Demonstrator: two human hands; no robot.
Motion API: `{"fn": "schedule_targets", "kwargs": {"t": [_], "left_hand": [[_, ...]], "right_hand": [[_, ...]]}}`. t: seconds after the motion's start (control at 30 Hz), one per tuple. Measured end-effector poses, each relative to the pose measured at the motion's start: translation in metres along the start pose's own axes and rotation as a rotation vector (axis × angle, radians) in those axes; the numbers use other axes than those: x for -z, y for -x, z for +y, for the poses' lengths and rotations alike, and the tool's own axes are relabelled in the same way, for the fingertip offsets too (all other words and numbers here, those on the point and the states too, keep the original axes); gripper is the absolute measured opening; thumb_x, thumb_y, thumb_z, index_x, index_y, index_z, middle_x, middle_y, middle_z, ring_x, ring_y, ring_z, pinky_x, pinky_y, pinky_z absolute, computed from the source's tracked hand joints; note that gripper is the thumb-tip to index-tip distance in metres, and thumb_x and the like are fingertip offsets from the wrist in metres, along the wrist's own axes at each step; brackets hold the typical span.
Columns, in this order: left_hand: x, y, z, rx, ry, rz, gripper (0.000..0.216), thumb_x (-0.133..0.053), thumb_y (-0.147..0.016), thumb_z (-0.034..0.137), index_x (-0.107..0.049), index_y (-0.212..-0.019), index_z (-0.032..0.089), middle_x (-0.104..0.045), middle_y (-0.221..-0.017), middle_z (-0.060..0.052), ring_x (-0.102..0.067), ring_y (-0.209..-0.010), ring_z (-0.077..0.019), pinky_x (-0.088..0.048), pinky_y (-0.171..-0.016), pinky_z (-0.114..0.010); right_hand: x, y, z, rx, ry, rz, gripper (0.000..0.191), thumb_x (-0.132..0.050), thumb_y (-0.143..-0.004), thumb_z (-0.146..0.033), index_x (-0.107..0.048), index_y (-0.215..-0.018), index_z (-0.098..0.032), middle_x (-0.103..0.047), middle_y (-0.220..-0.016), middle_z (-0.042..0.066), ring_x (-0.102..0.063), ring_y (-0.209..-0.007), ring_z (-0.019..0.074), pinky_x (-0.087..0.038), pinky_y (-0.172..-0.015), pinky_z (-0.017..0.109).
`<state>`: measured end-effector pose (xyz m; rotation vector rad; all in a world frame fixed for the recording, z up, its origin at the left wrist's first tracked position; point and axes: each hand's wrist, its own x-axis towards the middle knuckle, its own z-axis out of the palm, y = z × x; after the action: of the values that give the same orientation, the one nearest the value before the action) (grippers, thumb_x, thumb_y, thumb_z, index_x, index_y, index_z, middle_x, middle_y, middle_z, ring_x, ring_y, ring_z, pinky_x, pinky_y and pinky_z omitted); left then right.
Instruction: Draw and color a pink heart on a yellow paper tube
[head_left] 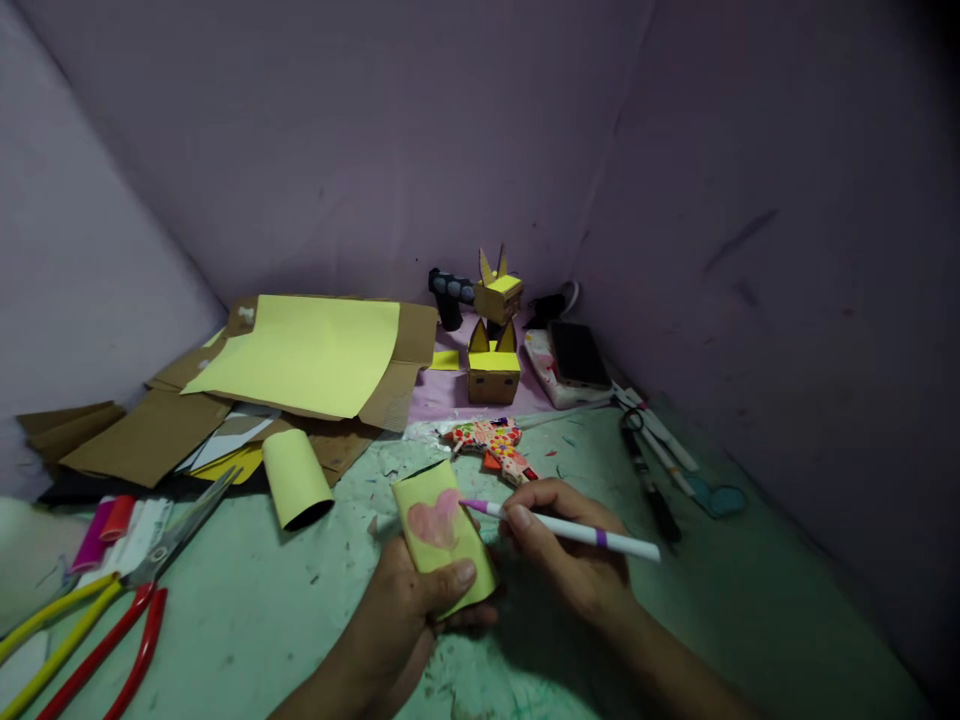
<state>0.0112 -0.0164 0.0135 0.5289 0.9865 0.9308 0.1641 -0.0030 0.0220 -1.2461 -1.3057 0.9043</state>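
Observation:
My left hand (420, 590) is closed around a yellow paper tube (431, 490), its thumb pressed on the front. A pink heart (435, 520) is coloured on the tube's face. In my right hand (577, 550) is a white felt-tip pen (555, 522) with a purple band, held between thumb and fingers. Its purple tip meets or nearly meets the heart's upper right edge. Just behind the tube lies a flower-patterned cutout (487, 440). A second yellow paper tube (295, 478) stands tilted on the table to the left.
Scissors with red and yellow handles (154, 570) lie at left, by several marker pens (112, 535). Behind are cardboard sheets (150, 430) topped with yellow paper (307, 350). Cardboard boxes with ears (493, 380), a phone (577, 353) and a black-handled tool (649, 480) lie farther back and right.

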Motion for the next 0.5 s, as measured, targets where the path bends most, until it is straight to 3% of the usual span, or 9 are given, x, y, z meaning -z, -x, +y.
{"fn": "schedule_targets", "kwargs": {"t": [0.23,0.5], "left_hand": [[0.0013,-0.0017,-0.0006,-0.024,0.002,-0.040,0.038,-0.085,-0.055,0.027,-0.068,-0.084,0.011,-0.069,-0.073,-0.008,-0.064,-0.068,-0.0189,-0.053,-0.054,-0.025],[0.0023,-0.0016,-0.0005,-0.006,0.012,-0.011,0.045,-0.086,-0.054,0.025,-0.066,-0.092,0.013,-0.070,-0.078,-0.009,-0.066,-0.072,-0.0232,-0.055,-0.056,-0.030]], "right_hand": [[0.0015,0.0019,0.0018,0.034,0.067,-0.077,0.019,-0.059,-0.076,-0.033,-0.063,-0.063,-0.020,-0.061,-0.051,0.000,-0.054,-0.048,0.0136,-0.037,-0.046,0.024],[0.0024,0.0002,0.0012,0.036,0.060,-0.042,0.018,-0.058,-0.077,-0.034,-0.063,-0.066,-0.020,-0.063,-0.053,-0.001,-0.057,-0.049,0.0142,-0.042,-0.049,0.025]]}}
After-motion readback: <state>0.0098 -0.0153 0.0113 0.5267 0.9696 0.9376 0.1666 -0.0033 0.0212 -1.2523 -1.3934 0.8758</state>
